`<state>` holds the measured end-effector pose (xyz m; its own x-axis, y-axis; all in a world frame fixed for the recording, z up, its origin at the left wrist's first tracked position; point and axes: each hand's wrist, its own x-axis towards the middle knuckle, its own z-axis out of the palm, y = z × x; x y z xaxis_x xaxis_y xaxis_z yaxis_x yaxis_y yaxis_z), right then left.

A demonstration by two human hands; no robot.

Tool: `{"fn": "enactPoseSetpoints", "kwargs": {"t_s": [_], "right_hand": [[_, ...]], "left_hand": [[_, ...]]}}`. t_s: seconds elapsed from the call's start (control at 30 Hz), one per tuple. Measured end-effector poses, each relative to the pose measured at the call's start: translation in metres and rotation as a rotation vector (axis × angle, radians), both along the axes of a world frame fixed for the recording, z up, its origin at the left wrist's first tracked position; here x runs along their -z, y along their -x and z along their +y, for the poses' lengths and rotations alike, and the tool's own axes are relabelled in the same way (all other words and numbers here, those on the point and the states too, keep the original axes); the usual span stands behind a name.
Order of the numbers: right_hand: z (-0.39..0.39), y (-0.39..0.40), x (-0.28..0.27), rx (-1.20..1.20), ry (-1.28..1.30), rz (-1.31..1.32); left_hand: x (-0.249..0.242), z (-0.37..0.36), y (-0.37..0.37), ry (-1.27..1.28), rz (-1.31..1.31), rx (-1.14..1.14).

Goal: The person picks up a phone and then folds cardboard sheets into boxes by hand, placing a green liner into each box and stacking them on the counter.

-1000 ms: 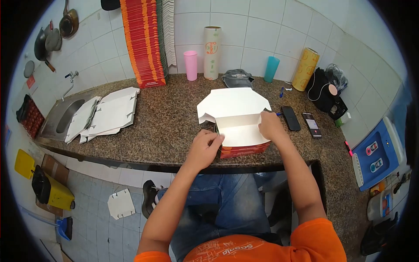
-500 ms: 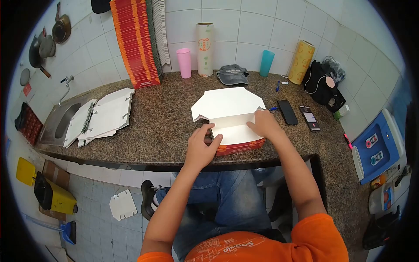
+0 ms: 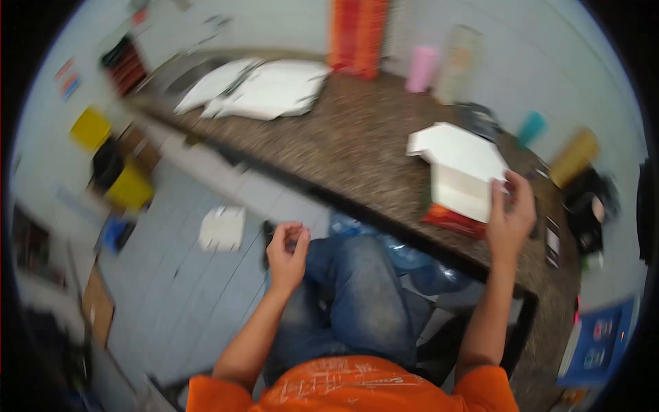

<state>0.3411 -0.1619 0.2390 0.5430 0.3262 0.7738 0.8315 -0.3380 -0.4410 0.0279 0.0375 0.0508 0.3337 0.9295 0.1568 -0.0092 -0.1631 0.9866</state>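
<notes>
A cardboard box (image 3: 458,191), white inside with red outer walls, stands on the counter with its lid raised at the back. My right hand (image 3: 511,216) is at the box's right side, thumb towards the inside and fingers beyond the wall, apparently gripping it; blur softens the contact. Away from the counter, my left hand (image 3: 287,259) hangs over the floor near my knee. Its fingers are loosely bent and nothing shows in them. A flat white cardboard piece (image 3: 222,228) lies on the floor to its left.
Flat white cardboard blanks (image 3: 278,89) lie on the granite counter (image 3: 343,147) beside the sink (image 3: 189,77). A red stack (image 3: 358,34), a pink cup (image 3: 421,69) and a teal cup (image 3: 531,129) stand at the back. Water bottles (image 3: 405,254) sit below the counter; a yellow bin (image 3: 130,185) stands left.
The view has swung left and is blurred. My left hand has let go of the box and moved off the counter to the left. My right hand stays at the box's right side.
</notes>
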Motion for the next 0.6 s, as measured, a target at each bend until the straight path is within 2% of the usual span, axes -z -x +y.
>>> {"fn": "enactPoseSetpoints", "kwargs": {"t_s": [0.07,0.13,0.2,0.27,0.33,0.37,0.43,0.47,0.53,0.6], "right_hand": [[0.015,0.047,0.004,-0.231,0.029,0.005],[0.032,0.102,0.024,-0.409,0.073,0.286],[0.051,0.133,0.044,-0.72,0.302,0.063],[0.066,0.15,0.082,-0.89,0.566,0.099],[0.078,0.149,0.129,-0.889,0.857,0.171],[0.081,0.146,0.154,-0.909,0.884,0.15],[0.082,0.137,0.202,-0.749,1.062,0.147],[0.081,0.134,0.224,-0.769,1.103,0.135],[0.082,0.128,0.261,-0.637,1.174,0.399],[0.09,0.133,0.283,-0.591,1.249,0.342]], "left_hand": [[0.051,0.022,0.051,-0.104,0.056,-0.189],[0.083,0.046,0.095,0.031,0.138,-0.309],[0.124,0.079,0.132,0.13,0.192,-0.409],[0.177,0.115,0.156,0.232,0.214,-0.469],[0.242,0.152,0.18,0.368,0.53,-0.472],[0.272,0.168,0.189,0.396,0.511,-0.494],[0.34,0.193,0.208,0.511,0.82,-0.277],[0.382,0.205,0.218,0.557,0.808,-0.287],[0.458,0.234,0.235,0.624,0.939,-0.071],[0.494,0.262,0.248,0.727,0.928,-0.098]]}}
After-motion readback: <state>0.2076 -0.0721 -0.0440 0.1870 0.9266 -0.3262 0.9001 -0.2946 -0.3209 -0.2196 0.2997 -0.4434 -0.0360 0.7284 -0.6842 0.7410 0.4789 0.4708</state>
